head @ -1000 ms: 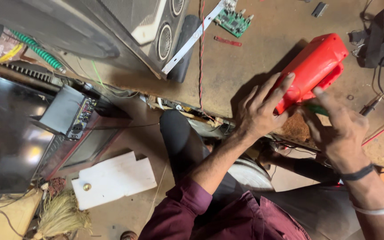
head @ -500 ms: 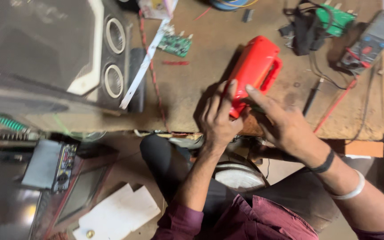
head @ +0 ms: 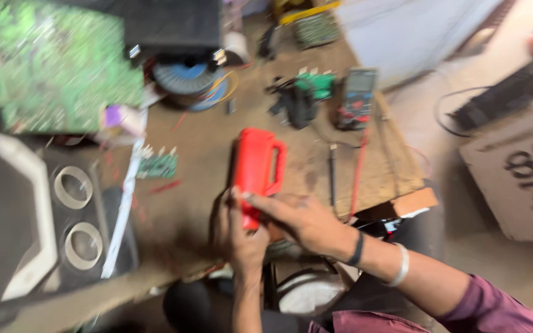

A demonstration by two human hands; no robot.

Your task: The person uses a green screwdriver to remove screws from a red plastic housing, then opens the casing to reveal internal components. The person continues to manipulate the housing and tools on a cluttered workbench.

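A red plastic device with a handle (head: 255,165) lies on the brown workbench (head: 205,154). My left hand (head: 234,234) grips its near end from below. My right hand (head: 294,217), with a black band and a silver bangle on the wrist, reaches across from the right, its fingers on the same near end of the red device. The picture is blurred by motion.
A small green circuit board (head: 157,165) and a white strip (head: 123,209) lie left of the device. A multimeter (head: 356,97) with probes, a black cable bundle (head: 294,102), a wire spool (head: 187,79), a large green circuit board (head: 57,68) and a speaker cabinet (head: 63,222) surround it.
The view has swung right and up across the bench. The red device now stands upright in the picture, both hands still at its near end.
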